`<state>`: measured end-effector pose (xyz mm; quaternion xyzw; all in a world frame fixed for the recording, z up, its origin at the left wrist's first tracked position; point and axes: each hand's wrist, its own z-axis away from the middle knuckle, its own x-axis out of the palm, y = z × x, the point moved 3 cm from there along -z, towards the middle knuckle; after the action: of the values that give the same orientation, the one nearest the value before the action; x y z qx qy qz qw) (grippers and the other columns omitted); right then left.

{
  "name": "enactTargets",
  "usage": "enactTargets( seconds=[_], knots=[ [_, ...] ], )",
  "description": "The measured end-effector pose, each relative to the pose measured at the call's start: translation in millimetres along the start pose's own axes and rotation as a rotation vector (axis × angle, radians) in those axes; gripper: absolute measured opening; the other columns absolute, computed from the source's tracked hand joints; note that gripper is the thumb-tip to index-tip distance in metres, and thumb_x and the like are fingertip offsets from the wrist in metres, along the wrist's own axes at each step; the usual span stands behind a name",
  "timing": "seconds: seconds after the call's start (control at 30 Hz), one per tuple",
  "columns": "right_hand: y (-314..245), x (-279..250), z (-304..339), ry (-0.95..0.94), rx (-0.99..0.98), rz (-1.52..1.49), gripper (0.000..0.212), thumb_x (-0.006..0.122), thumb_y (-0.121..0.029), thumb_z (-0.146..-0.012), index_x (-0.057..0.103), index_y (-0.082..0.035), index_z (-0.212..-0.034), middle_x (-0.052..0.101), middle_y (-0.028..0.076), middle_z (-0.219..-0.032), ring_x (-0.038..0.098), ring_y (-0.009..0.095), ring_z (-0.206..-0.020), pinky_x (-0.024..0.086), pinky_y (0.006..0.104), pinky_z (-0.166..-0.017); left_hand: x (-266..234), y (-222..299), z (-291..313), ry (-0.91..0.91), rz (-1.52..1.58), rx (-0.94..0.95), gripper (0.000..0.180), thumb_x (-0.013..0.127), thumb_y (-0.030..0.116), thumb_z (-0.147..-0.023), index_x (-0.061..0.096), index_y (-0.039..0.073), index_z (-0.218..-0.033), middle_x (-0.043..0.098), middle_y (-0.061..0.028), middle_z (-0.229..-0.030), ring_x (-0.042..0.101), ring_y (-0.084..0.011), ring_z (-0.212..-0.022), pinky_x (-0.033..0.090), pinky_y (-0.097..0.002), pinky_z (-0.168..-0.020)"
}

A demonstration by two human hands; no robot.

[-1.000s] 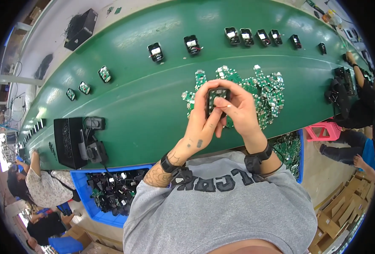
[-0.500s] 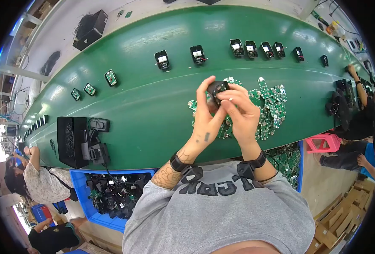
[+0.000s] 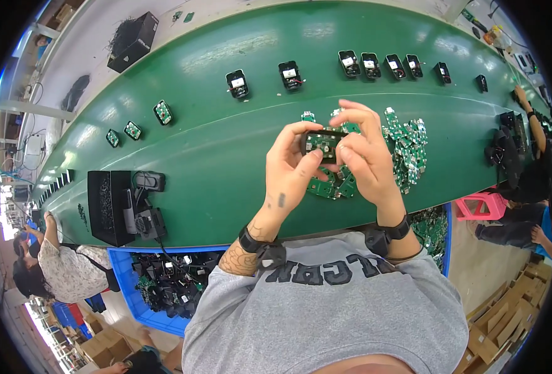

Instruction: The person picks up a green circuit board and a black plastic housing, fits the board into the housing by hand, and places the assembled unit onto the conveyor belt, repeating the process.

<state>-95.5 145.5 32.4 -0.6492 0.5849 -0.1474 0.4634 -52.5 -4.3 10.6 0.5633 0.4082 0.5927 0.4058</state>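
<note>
My left hand (image 3: 283, 171) is closed round the left side of a small black plastic housing (image 3: 333, 133), its thumb lying over the near edge. A green circuit board (image 3: 327, 148) sits in the housing and faces up. My right hand (image 3: 372, 159) grips the right edge of the same housing with thumb and bent fingers; its index finger is raised over the far side. Partly hidden under and behind both hands, a pile of loose green circuit boards (image 3: 408, 149) lies on the green belt (image 3: 226, 193).
Several open black housings (image 3: 290, 76) are spaced along the belt's far side; boarded ones (image 3: 163, 113) are at left. A black box (image 3: 109, 206) stands left, by chargers. Blue bins (image 3: 126, 293) sit below the near edge. Co-workers (image 3: 70, 271) are at both sides.
The housing has been turned so its circuit board now faces up, and has come slightly nearer to me. My right fingers have shifted to its right edge.
</note>
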Motion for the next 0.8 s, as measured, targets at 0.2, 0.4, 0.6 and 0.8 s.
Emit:
enactTargets(
  seconds=[0.2, 0.4, 0.6, 0.8],
  knots=[
    [-11.9, -2.8, -6.3, -0.113, -0.019, 0.177, 0.014, 0.057, -0.012, -0.076, 0.06, -0.002, -0.067, 0.05, 0.013, -0.139, 0.028, 0.038, -0.14, 0.025, 0.0512, -0.111, 2.7, 3.2, 6.1, 0.077, -0.242, 0.248, 0.037, 0.059, -0.005, -0.082, 0.054, -0.004, -0.119, 0.064, -0.0105, -0.105, 0.066, -0.0134, -0.088, 0.06, -0.0269, -0.072],
    [-13.0, -3.5, -8.9, -0.195, 0.007, 0.138, 0.014, 0.056, -0.01, -0.072, 0.058, 0.0, -0.062, 0.051, 0.012, -0.138, 0.025, 0.039, -0.141, 0.023, 0.0515, -0.112, 4.1, 5.5, 8.5, 0.114, -0.368, 0.333, 0.038, 0.065, -0.002, -0.077, 0.059, -0.001, -0.115, 0.067, -0.0087, -0.101, 0.068, -0.0119, -0.085, 0.058, -0.0255, -0.071],
    [-8.1, 0.1, -8.9, -0.247, 0.02, 0.093, 0.013, 0.056, -0.007, -0.074, 0.059, 0.001, -0.064, 0.053, 0.01, -0.135, 0.026, 0.039, -0.14, 0.026, 0.0506, -0.111, 2.1, 8.2, 8.5, 0.102, -0.641, 0.44, 0.041, 0.069, 0.0, -0.073, 0.06, 0.001, -0.113, 0.067, -0.0117, -0.099, 0.069, -0.0158, -0.081, 0.058, -0.0263, -0.067],
    [-4.0, 3.3, -4.5, -0.222, 0.071, 0.201, 0.007, 0.062, -0.005, -0.077, 0.065, 0.001, -0.075, 0.056, 0.009, -0.13, 0.033, 0.036, -0.137, 0.032, 0.046, -0.109, 2.5, 5.7, 6.0, 0.12, -0.881, 0.604, 0.04, 0.069, -0.002, -0.073, 0.062, 0.001, -0.112, 0.067, -0.0114, -0.102, 0.069, -0.0129, -0.083, 0.058, -0.0263, -0.07]
  ],
)
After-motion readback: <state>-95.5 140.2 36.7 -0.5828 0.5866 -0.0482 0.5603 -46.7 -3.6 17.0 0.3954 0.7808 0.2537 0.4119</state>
